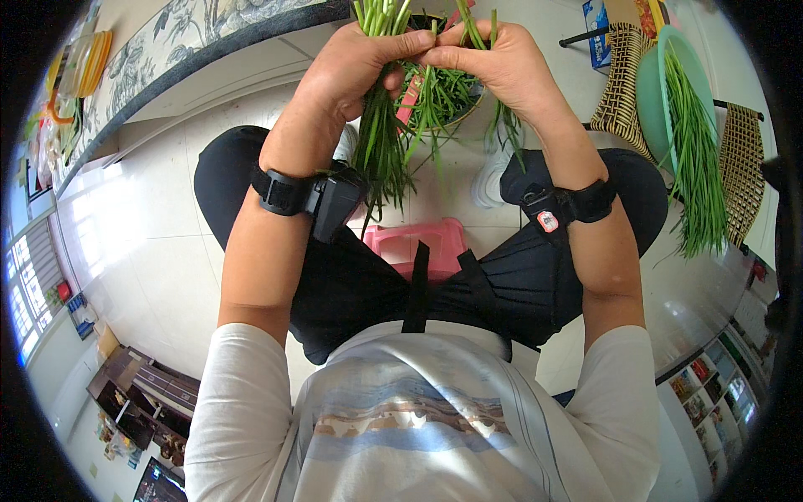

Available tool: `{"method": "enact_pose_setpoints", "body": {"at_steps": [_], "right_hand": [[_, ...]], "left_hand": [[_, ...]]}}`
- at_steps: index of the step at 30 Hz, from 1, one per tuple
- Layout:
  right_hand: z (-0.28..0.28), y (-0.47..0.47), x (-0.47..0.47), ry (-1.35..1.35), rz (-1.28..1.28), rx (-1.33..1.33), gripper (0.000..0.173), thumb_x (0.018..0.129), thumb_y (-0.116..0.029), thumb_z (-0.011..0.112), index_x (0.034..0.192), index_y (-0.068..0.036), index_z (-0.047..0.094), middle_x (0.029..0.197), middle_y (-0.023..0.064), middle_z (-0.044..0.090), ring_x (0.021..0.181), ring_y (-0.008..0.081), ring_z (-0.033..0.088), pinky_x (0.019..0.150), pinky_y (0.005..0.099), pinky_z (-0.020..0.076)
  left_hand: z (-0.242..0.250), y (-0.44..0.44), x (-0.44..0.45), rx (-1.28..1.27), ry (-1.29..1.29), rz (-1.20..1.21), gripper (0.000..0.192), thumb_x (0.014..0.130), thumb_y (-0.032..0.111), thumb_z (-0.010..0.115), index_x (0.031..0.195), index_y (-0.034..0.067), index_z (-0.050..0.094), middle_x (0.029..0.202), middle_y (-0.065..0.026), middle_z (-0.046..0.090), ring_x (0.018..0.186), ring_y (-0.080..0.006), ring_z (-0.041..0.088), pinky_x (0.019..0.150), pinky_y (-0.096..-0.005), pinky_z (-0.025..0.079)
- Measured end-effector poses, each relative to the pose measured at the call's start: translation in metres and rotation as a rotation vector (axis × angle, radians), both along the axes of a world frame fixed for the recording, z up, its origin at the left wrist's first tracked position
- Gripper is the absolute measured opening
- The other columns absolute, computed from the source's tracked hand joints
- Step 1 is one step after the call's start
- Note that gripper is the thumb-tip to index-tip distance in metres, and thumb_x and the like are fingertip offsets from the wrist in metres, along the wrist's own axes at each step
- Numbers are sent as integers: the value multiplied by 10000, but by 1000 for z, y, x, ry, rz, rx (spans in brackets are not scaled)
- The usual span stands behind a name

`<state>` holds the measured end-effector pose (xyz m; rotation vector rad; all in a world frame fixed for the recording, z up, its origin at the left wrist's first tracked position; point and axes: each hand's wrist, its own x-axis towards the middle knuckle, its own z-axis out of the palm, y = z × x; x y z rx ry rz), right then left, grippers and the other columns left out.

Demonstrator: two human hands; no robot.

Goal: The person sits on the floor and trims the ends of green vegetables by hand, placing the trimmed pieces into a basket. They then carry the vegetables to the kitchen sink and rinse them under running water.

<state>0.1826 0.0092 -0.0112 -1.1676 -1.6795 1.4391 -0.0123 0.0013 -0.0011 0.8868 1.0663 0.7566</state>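
Note:
A bunch of long green garlic chives (pixel 381 141) hangs from my left hand (pixel 361 69), its pale stem ends sticking up above the fist. My right hand (pixel 502 66) grips a few more stalks, whose leaves dangle beneath it. The thumbs and fingertips of both hands meet around some thin stalks (pixel 429 103) between them. Below the hands, on the floor, stands a round dark container with loose green leaves (pixel 455 94) in it. A red strip (pixel 409 100) shows beside those leaves, partly hidden by the stalks.
To the right, a mint-green plastic basin (pixel 649 100) rests on a woven chair (pixel 618 88), with long chives (pixel 696 169) spilling over its rim. A pink plastic stool (pixel 442 235) shows between my legs. A patterned table (pixel 188 37) with a dark edge runs along the upper left.

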Motion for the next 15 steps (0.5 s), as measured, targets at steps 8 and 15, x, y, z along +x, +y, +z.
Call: {"method": "enact_pose_setpoints", "body": {"at_steps": [8, 15], "right_hand": [[-3, 8, 11, -67, -167, 35, 163, 828, -191, 706, 903, -47, 700, 763, 2, 654, 662, 61, 564, 607, 219, 442], [16, 16, 21, 42, -209, -68, 213, 820, -238, 710, 938, -61, 707, 759, -29, 629, 598, 35, 491, 523, 217, 371]], "left_hand": [[-3, -1, -1, 100, 104, -97, 112, 764, 122, 720, 819, 36, 675, 687, -6, 618, 481, -77, 461, 449, -228, 369], [-2, -3, -3, 120, 142, -76, 118, 750, 123, 711, 817, 35, 671, 677, -7, 621, 472, -74, 461, 441, -224, 358]]}}
